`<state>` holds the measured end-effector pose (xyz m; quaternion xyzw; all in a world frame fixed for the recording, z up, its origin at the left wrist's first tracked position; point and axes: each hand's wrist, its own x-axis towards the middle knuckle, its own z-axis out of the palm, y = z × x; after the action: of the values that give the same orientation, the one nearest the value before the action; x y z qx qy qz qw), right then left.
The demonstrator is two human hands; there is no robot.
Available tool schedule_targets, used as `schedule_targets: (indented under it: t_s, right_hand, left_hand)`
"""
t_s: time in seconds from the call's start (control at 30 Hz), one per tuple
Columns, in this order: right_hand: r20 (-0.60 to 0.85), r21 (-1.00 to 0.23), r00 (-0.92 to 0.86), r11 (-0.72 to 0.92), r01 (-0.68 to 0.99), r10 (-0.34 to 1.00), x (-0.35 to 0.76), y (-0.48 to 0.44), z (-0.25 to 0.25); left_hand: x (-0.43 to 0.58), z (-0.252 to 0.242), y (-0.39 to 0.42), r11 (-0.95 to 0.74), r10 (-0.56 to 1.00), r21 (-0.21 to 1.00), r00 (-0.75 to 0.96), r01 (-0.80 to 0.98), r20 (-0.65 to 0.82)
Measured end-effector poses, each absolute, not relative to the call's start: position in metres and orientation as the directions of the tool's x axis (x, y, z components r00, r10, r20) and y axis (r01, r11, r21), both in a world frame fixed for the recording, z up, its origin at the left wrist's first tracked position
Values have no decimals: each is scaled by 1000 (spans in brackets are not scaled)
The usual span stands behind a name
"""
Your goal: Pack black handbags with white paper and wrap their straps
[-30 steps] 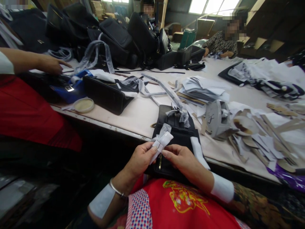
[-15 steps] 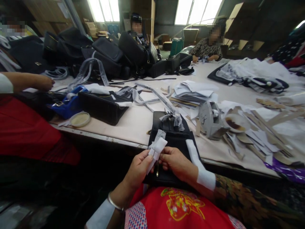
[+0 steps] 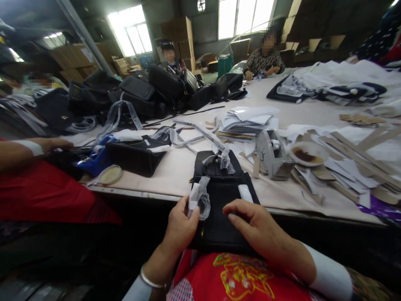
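Head view: white strip (image 3: 194, 195), pinched in left hand (image 3: 181, 223); right hand (image 3: 258, 225), empty, loosely curled; black bag (image 3: 217, 217), beneath both. Clear coil (image 3: 206, 205) beside the strip could be unwound by a loosened pinch.

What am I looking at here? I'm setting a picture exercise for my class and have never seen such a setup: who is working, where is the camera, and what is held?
There is no machine: a person works with two bare hands. One camera, worn on the head, looks forward and down.

The left hand pinches a white piece, beside a looped clear plastic strip. The right hand is half open over a black bag, with nothing visible in it; I cannot tell whether it touches the bag.

The bag lies at the near edge of a pale table. Farther back are stacked white sheets and heaped black bags. At the left, a co-worker's hand belongs to someone else.
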<state>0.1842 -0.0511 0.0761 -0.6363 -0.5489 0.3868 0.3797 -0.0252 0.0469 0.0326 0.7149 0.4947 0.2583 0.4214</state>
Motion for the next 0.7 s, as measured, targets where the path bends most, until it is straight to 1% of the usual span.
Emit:
schedule_targets:
  t_s: [0.03,0.07,0.1,0.13,0.17,0.2,0.23,0.27,0.3,0.33,0.37,0.43,0.5,0.57,0.6,0.63,0.7]
  right_hand:
    - [-51,-912,112,-92,400,992,190,-55,78]
    - [-30,-916,131,-80,394,991,197,-60,79]
    - [-12,-919,156,-72,388,988,204,-64,80]
    - [5,-921,182,-67,383,983,211,-68,81]
    - [22,-923,215,-63,381,976,219,-72,81]
    - [40,-923,253,-61,380,967,227,-75,80]
    - [54,-923,293,-64,380,954,234,-78,78]
    - [59,-923,331,-75,378,942,241,-80,76]
    - [50,-923,365,-96,372,930,246,-82,73]
    - [31,-925,393,-123,360,919,251,-83,68]
    - [5,-926,409,-150,346,913,254,-84,63]
    - [-33,-926,410,-182,331,911,257,-85,52]
    - [-22,-925,392,-168,342,920,259,-85,40]
    - [18,-920,386,-136,368,922,260,-87,30]
    - [33,-917,392,-129,379,919,261,-89,25]
    - [42,-914,404,-129,386,914,263,-91,22]
    - [41,-911,433,-144,386,900,266,-100,18]
  left_hand:
    - [-26,32,51,-59,898,907,419,417,-135]
    - [-28,32,55,2,866,919,459,394,-198]
    - [-30,32,58,-1,848,903,479,429,-226]
    - [-31,33,60,-71,859,853,467,517,-211]
    - [-32,35,61,-180,893,760,428,625,-141]
    - [-33,37,61,-294,922,629,387,720,-12]
    - [-32,39,60,-391,918,487,368,781,148]
    - [-31,40,58,-472,876,362,383,804,292]
    - [-28,41,57,-550,812,261,437,793,387]
    - [-25,41,55,-638,738,176,530,750,418]
    - [-22,40,53,-718,666,102,637,689,387]
    - [-15,35,51,-802,581,-9,783,598,220]
    - [-13,31,51,-793,600,-75,797,604,72]
    - [-14,32,54,-776,627,-83,779,626,14]
    - [-15,34,56,-790,610,-65,792,610,26]
    - [-15,37,57,-810,583,-35,809,586,72]
    - [-14,44,60,-850,519,45,821,524,238]
